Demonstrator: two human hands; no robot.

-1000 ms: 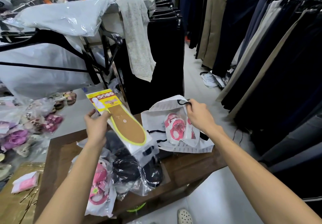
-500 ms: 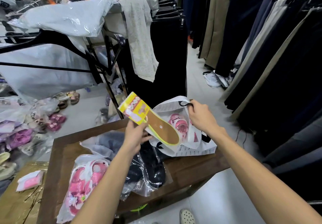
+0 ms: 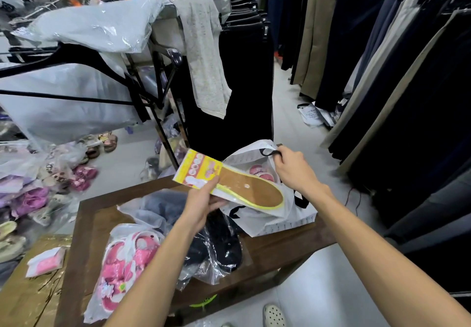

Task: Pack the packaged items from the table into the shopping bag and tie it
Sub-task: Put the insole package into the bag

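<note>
My left hand (image 3: 201, 200) grips a packaged brown insole with a yellow card header (image 3: 244, 186), held tilted over the mouth of the white shopping bag (image 3: 277, 222). The bag lies at the far right of the dark wooden table (image 3: 84, 230). My right hand (image 3: 293, 168) pinches the bag's black handle (image 3: 267, 151) and holds the mouth up. Pink packaged shoes (image 3: 260, 171) show inside the bag. On the table lie a bag of pink sandals (image 3: 122, 265), black shoes in clear plastic (image 3: 221, 247) and a grey wrapped item (image 3: 163, 204).
A clothes rack with black hangers, plastic-covered garments (image 3: 84, 23) and a grey cloth (image 3: 206, 54) stands behind the table. Dark trousers (image 3: 407, 84) hang along the right aisle. Bagged shoes (image 3: 30, 194) pile on the floor at left. A gold surface with a pink packet (image 3: 46, 261) sits lower left.
My left hand has carried the insole pack from the table's left side rightwards to the bag's mouth, tipping its toe end down. My right hand keeps holding the handle.
</note>
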